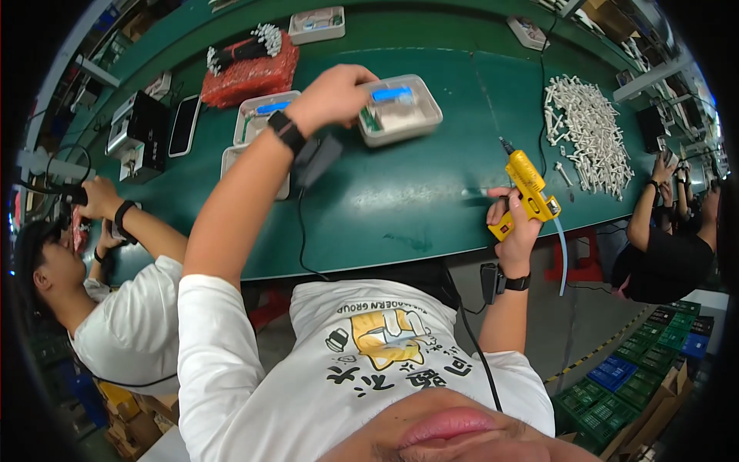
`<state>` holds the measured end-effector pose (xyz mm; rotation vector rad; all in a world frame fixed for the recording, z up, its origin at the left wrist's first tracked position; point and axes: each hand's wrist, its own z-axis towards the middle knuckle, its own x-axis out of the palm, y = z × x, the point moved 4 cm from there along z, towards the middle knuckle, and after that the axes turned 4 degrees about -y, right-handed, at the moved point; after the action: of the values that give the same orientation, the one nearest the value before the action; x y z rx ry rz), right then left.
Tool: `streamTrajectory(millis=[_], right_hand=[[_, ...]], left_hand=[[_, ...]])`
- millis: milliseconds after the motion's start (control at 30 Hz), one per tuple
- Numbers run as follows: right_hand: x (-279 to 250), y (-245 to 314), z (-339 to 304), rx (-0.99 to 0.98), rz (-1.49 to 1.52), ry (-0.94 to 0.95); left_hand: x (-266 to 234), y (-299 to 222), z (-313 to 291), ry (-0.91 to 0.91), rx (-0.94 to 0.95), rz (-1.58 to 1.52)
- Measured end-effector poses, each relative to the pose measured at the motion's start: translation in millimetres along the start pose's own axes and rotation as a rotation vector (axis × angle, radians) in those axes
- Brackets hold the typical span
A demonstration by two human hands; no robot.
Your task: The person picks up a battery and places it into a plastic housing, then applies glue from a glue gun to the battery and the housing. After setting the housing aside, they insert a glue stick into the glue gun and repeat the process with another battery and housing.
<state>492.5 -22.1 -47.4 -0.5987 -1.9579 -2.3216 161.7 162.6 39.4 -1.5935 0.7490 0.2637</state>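
Observation:
My left hand (336, 96) reaches across the green workbench with its fingers closed on the left edge of a whitish plastic tray (406, 139). Inside the tray are a blue cylinder (392, 94) and a small green circuit board (371, 118). Its front edge is slightly smeared. My right hand (519, 236) grips a yellow hot glue gun (526, 179) by the handle near the bench's front edge. The dark nozzle points away from me, and a pale blue glue stick (562, 258) hangs from the back. The tray and the glue gun are well apart.
Two similar trays, one with a blue cylinder (272, 108), stand partly behind my left forearm. Farther left are a red bubble-wrap bundle (254, 75), a phone (184, 126) and a black device (142, 138). White parts (586, 135) lie heaped right. Co-workers (127, 316) sit on both sides.

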Motion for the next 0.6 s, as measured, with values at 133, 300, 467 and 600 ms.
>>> streamTrajectory(millis=[133, 300, 467, 600], right_hand=[[11, 5, -2, -0.021, 0.012, 0.031], [12, 10, -16, -0.003, -0.020, 0.020], [11, 16, -18, 0.002, -0.004, -0.008], [10, 17, -15, -0.002, 0.033, -0.043]], left_hand=[[-31, 26, 82, -0.221, -0.102, -0.163], [-32, 45, 125, -0.499, 0.068, -0.049], [-42, 26, 125, -0.656, 0.057, 0.537], [-52, 52, 139, -0.590, -0.013, 0.624]])
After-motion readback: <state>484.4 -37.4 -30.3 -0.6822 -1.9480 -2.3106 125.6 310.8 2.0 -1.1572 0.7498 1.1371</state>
